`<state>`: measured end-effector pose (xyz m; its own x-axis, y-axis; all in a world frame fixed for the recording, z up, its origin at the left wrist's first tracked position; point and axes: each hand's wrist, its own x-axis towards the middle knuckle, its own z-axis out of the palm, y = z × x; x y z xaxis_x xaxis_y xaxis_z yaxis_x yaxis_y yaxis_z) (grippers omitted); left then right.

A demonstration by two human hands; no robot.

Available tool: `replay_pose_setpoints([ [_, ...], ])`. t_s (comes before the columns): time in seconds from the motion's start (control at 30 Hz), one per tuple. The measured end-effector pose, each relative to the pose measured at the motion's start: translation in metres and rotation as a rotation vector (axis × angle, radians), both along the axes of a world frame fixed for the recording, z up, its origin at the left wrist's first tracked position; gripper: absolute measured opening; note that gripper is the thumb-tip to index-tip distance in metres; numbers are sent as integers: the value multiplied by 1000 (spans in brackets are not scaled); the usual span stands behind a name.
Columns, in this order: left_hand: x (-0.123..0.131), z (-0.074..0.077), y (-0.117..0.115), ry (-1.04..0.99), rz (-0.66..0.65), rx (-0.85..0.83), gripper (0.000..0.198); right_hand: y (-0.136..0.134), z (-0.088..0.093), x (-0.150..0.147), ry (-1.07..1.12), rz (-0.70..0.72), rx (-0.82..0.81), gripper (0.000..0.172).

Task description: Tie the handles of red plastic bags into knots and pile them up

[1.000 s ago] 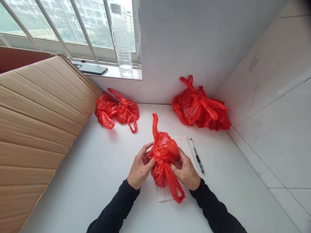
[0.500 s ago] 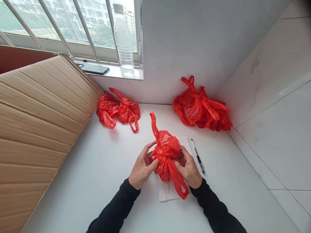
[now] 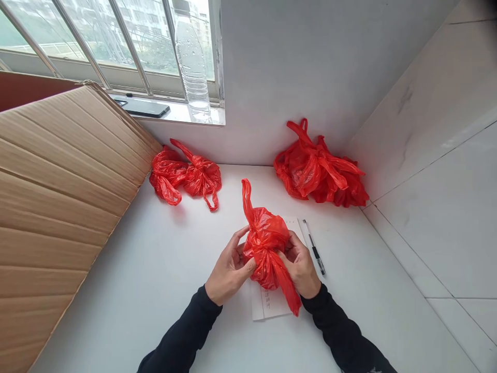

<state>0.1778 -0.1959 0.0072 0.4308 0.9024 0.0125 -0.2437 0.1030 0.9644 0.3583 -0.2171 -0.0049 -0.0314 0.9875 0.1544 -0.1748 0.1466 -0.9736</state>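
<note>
A knotted red plastic bag (image 3: pixel 267 248) is held between my two hands, above a sheet of paper (image 3: pixel 272 305) with handwritten figures on it. My left hand (image 3: pixel 232 267) grips the bag's left side, thumb on the front and fingers behind. On the other side, my right hand (image 3: pixel 301 264) closes on the bag with the thumb near the knot. One handle loop sticks up at the back and the other hangs toward me. What the bag contains is hidden. A black-and-clear pen (image 3: pixel 315 248) lies just right of my right hand.
Two tied red bags (image 3: pixel 186 173) sit at the back left beside a large cardboard box (image 3: pixel 70 191). A heap of red bags (image 3: pixel 320 168) rests in the back right corner. On the window sill stand a water bottle (image 3: pixel 192 67) and a flat phone (image 3: pixel 145 108).
The bag stays in both hands and has turned slightly; its front handle now hangs narrower. The whole view has shifted a little, so the surroundings appear slightly further left.
</note>
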Motion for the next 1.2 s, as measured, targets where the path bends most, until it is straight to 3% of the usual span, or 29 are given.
replay_pose_setpoints([
  [0.23,-1,-2,1,-58,67,-29,65,-1,6,1,-46,60,-3,21],
  [0.47,-4,-5,6,-110,166,-87,62,-3,7,1,-134,100,8,32],
  [0.73,-4,-1,4,-69,46,-47,67,0,2,3,-21,53,-47,34],
  [1.0,-6,-8,5,-72,68,-68,71,0,3,5,-95,150,-7,55],
  [1.2,-6,1,4,-55,24,-62,64,2,-6,5,4,84,-77,60],
])
